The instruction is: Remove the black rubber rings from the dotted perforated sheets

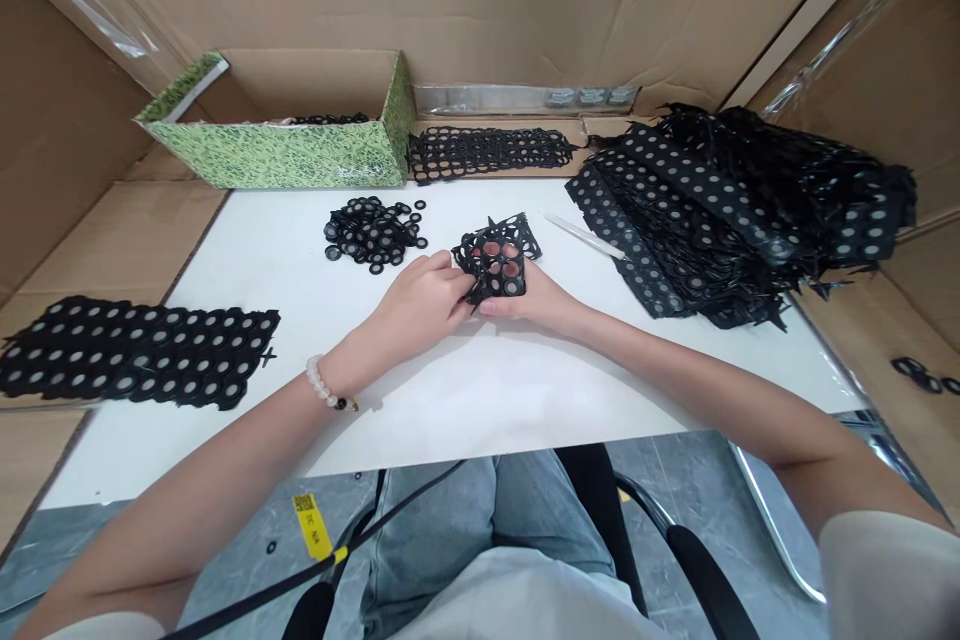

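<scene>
A black perforated rubber sheet is raised off the white table in front of me, its round holes partly punched through. My right hand grips its right side, thumb at the lower edge and fingers behind, where skin shows through the holes. My left hand is closed with its fingertips at the sheet's lower left edge; whether a loose ring is between them is hidden. Just beyond my left hand lies a pile of small black rubber rings. A white pen-like tool rests to the right of the sheet.
Stacked black sheets with rings in them cover the right back. Another such sheet lies at the left edge. Behind stand a green patterned box and a holed black sheet. Cardboard walls enclose the table.
</scene>
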{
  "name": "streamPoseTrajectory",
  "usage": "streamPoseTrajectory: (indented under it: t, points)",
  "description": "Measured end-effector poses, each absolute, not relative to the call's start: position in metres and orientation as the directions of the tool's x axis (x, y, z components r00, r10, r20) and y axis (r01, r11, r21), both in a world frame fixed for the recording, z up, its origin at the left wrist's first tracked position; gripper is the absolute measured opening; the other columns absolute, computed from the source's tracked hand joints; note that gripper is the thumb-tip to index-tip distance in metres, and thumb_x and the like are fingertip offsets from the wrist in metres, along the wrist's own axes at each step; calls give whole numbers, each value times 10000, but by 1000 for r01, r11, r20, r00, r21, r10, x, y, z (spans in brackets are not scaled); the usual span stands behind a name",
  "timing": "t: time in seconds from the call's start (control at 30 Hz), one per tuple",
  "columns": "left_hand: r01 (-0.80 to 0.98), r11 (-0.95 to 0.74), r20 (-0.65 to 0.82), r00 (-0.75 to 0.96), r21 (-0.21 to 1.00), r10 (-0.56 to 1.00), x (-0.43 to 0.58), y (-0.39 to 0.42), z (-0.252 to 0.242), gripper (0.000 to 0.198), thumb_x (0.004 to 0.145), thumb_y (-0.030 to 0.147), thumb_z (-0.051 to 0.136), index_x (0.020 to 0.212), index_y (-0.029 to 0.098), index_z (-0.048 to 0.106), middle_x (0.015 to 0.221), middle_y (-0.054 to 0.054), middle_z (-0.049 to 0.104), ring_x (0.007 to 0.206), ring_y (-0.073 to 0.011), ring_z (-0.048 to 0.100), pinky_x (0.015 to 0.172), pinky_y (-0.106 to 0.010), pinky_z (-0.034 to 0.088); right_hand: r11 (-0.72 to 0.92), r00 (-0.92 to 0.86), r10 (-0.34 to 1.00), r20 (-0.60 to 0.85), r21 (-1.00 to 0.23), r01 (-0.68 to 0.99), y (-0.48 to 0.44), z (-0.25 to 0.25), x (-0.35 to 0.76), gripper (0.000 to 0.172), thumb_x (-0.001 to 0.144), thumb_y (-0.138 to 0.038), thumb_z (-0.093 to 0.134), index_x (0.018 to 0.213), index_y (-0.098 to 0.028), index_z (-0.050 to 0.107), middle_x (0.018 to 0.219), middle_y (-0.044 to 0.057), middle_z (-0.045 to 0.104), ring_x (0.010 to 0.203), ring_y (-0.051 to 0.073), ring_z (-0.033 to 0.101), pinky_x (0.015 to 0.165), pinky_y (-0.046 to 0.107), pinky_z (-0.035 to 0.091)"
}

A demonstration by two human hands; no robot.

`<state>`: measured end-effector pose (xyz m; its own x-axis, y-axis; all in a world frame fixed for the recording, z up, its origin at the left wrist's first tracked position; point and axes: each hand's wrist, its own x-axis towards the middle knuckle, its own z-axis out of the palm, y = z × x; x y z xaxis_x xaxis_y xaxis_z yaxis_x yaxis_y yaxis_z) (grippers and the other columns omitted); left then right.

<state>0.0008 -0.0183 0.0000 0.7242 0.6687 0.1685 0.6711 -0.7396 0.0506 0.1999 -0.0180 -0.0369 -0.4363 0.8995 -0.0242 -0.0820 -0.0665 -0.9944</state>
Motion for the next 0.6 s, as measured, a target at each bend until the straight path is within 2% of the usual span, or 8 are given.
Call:
streamPoseTrajectory:
  t: [0.1,0.17,0.27,0.4,0.5,0.6]
  points:
    - [672,-739,170,724,42,668,2,-20,0,206,874,138,521,710,181,639,698,-85,693,784,-271,569,705,-406,422,-144,-411,908,-87,-984,-109,-25,-29,198,770,573,-392,922,1182,-236,478,910,-24,626,741,137,612,716,293,567]
    - [681,-732,167,718,34,676,2,-20,0,199,851,122,525,704,185,644,697,-88,700,791,-278,573,690,-411,416,-172,-403,909,-109,-977,-125,-28,-25,196,728,603,-430,905,1170,-243,488,845,-39,611,691,134,602,640,277,551]
    - [691,-723,156,713,9,683,2,-20,0,191,835,117,535,709,188,660,697,-92,711,807,-289,586,680,-415,406,-211,-352,922,-159,-970,-117,-29,-25,195,630,665,-456,866,1146,-239,521,860,-22,625,730,150,628,650,287,560]
    - [687,-727,81,725,-12,684,2,-18,1,193,852,153,585,679,182,666,720,-98,723,815,-284,604,692,-403,408,-244,-344,916,-205,-967,-75,-24,-30,197,659,600,-275,907,1144,-225,539,863,-27,632,768,147,626,684,295,579]
    - [674,-738,4,738,29,674,0,-15,2,280,924,294,618,671,181,662,727,-93,714,799,-263,612,720,-376,431,-265,-404,891,-209,-960,-87,-19,-33,201,659,586,-182,876,1146,-214,530,796,-49,609,757,143,616,635,272,565]
    - [608,-792,-67,794,58,605,-4,-11,4,352,963,438,610,738,174,671,777,-88,714,854,-260,632,782,-357,450,-241,-414,891,-186,-967,-85,-17,-34,203,592,596,-146,835,1112,-205,550,795,-47,607,784,136,606,650,250,550]
